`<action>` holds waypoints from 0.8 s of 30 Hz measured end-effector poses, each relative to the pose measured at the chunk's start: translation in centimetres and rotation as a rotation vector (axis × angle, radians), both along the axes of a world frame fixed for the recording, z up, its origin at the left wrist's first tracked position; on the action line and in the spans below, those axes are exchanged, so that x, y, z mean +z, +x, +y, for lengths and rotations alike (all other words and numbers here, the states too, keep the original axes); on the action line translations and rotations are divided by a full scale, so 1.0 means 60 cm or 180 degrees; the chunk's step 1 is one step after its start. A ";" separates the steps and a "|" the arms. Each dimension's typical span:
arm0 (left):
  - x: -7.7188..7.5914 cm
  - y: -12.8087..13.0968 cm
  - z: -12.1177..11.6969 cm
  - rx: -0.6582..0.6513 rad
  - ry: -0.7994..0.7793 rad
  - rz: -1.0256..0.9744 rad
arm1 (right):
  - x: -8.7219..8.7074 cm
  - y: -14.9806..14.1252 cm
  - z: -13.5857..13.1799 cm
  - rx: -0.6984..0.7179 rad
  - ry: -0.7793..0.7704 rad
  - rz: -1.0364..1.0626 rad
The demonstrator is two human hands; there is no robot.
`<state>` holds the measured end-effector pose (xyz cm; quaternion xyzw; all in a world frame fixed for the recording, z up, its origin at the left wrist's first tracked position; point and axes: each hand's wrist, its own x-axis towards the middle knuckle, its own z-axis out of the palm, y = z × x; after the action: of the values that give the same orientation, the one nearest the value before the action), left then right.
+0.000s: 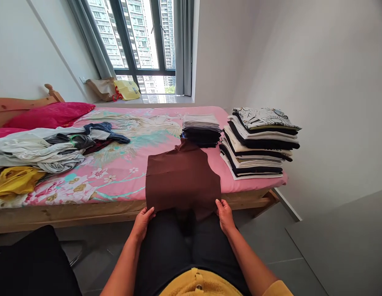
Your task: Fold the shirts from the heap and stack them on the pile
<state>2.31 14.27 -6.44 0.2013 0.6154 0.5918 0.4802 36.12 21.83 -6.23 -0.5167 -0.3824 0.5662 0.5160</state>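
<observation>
A dark brown garment (183,176), seemingly a sleeveless top, lies spread over the bed's front edge, its near end hanging down over my legs. My left hand (143,222) pinches its near left corner between thumb and fingers. At the near right edge, my right hand (224,213) grips the cloth in the same way. The garment's far end touches a small stack of folded clothes (201,129), pale on top and black below. To the right stands a taller stack of folded clothes (260,144) with a patterned piece on top.
Loose clothes (52,148), white, grey, denim and yellow, are heaped on the bed's left side. Behind them lies a red pillow (52,115). The pink floral sheet (138,164) covers the bed. A black chair (33,263) stands at lower left. Bags (127,89) rest on the windowsill.
</observation>
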 end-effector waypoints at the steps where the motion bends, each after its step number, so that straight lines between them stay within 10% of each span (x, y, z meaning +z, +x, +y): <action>1: 0.000 0.002 -0.001 -0.0006 0.0012 0.0001 | 0.003 0.001 0.000 0.0085 -0.0115 0.0143; 13: 0.007 0.029 -0.021 0.0329 0.0283 0.0352 | 0.034 0.009 -0.004 0.0453 -0.0464 -0.0295; 19: 0.059 0.038 -0.030 0.0326 0.0308 0.0985 | 0.087 0.009 0.020 0.0762 -0.0374 -0.0332; 24: 0.130 0.001 0.044 0.0337 0.0145 0.1000 | 0.163 -0.023 0.120 0.0874 -0.0408 -0.0108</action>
<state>2.37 16.90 1.35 0.2695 0.6790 0.5913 0.3416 34.76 29.03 3.53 -0.5010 -0.4213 0.6458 0.3931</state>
